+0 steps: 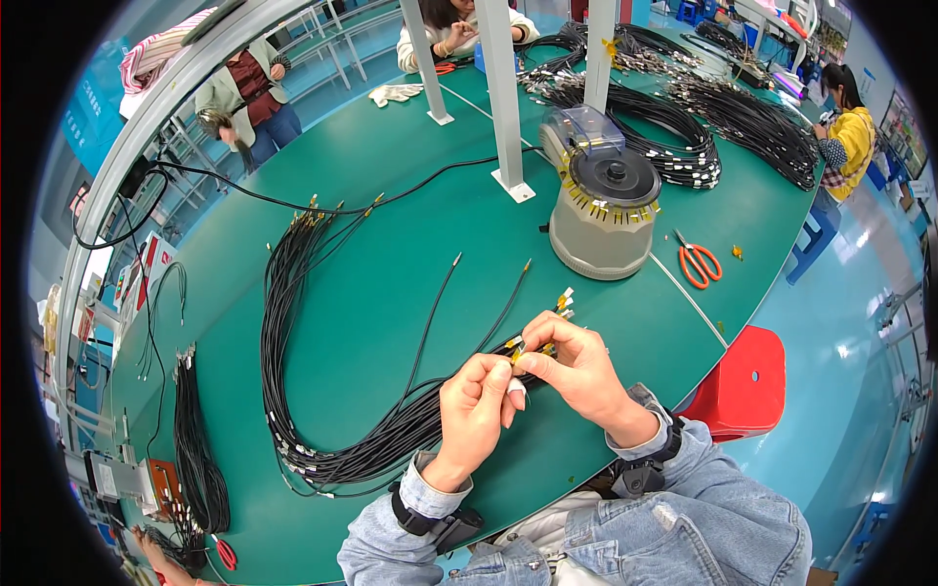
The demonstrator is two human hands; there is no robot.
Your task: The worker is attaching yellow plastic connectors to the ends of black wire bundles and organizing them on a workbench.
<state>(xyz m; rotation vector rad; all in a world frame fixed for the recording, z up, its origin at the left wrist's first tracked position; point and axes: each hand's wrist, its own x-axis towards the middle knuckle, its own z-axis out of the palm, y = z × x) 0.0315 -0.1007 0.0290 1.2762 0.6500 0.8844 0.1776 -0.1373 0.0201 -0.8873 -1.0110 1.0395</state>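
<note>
Left hand [476,405] and right hand [576,363] meet above the near edge of the green table [391,195], fingers of both pinched shut on the ends of thin black cables [532,347] carrying yellow tape tags. The cables trail left into a looped cable bundle [293,371] lying on the table. A grey tape dispenser [604,210] stands beyond the hands; orange-handled scissors [698,262] lie just beside it.

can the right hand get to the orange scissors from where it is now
Probably yes. The orange scissors lie in the open on the green table, beyond the right hand, with only bare tabletop between. But that hand is pinching a cable end, so it isn't free.
</note>
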